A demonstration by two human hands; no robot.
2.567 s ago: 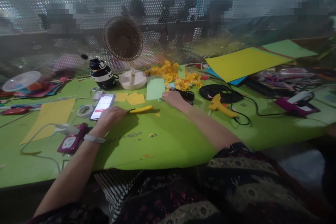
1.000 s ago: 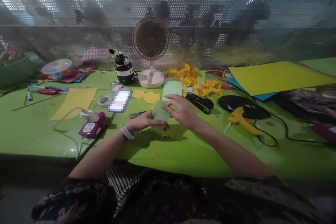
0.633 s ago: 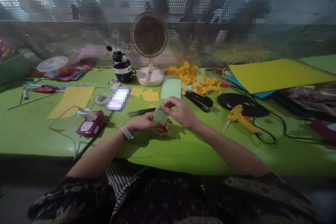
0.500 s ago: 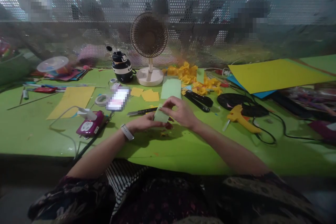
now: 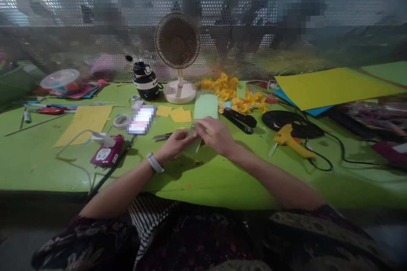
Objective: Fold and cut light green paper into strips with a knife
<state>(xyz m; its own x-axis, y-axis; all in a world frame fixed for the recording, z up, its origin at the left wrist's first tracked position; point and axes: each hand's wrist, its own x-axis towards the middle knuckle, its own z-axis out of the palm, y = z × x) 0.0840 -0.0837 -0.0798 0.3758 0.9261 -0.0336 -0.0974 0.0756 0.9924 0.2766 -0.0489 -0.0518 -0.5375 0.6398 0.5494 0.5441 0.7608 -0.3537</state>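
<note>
Between my two hands is a small pale green piece of paper (image 5: 192,145), held above the table near its middle. My left hand (image 5: 177,142) pinches its left side, thumb on top. My right hand (image 5: 217,135) has its fingertips closed on the upper right part, and these fingers partly cover the paper. A cutter knife (image 5: 162,136) lies just behind my left hand, its handle mostly hidden. Behind my right hand lies a larger pale green sheet (image 5: 206,106). A black stapler (image 5: 239,120) rests to the right of that sheet.
A yellow glue gun (image 5: 291,142) with its cord lies at the right, by a black round tray (image 5: 270,118). Phone (image 5: 141,119), tape roll (image 5: 121,122) and purple power socket (image 5: 108,152) are at the left. A fan (image 5: 179,93), a bottle (image 5: 145,82) and yellow paper pieces (image 5: 222,86) stand behind.
Earlier my hands were apart, the right by the green sheet and the left at the knife. They came together on the small green paper, which has since been turned and tilted between my fingers.
</note>
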